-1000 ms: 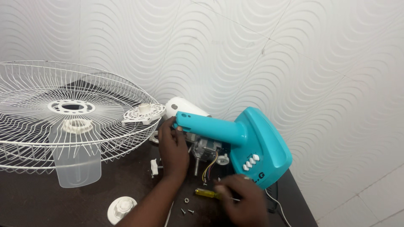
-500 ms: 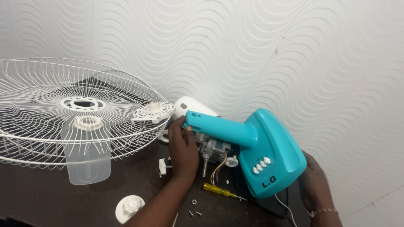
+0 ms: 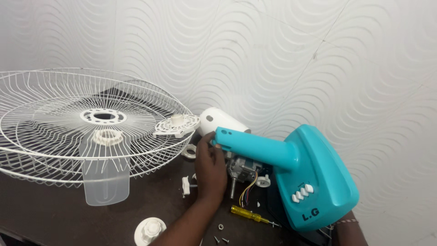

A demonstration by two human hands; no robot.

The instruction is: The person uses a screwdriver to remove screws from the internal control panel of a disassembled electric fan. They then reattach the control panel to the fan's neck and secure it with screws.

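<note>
Right hand [image 3: 348,228] now behind fan base [image 3: 318,177], apparently.

Glossy smooth teal plastic fan base [image 3: 314,177], white-coated wire metal guard [image 3: 91,123], translucent matt plastic blade [image 3: 105,180], dark wooden table [image 3: 41,205].

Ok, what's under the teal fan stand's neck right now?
Under the teal fan stand sit the bare motor with its coloured wires. The left hand covers the motor's left side.
</note>
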